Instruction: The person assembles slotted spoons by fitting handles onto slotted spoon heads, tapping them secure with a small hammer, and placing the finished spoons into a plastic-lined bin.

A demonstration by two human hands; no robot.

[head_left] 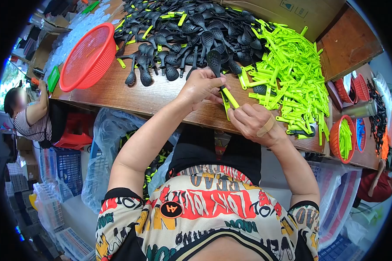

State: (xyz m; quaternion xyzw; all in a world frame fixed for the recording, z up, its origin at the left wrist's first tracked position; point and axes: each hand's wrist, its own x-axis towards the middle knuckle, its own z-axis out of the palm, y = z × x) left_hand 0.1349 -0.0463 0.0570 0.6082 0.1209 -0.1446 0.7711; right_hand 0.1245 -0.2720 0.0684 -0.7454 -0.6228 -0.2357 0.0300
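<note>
Spoon (214,61) sits pinched in the left hand (202,89), near the table's (154,93) front edge. The right hand (253,123) grips the green handle (231,98). Crooked pressure could make the handle bind; a loose pinch could drop the spoon.

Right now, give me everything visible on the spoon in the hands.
The black spoon looks like plastic, with small holes through its bowl. It slants, bowl pointing away from the person, near the pile of black utensils. The left hand grips its shaft; the right hand holds a lime-green handle at its near end. I can't tell how fully it's seated.
</note>
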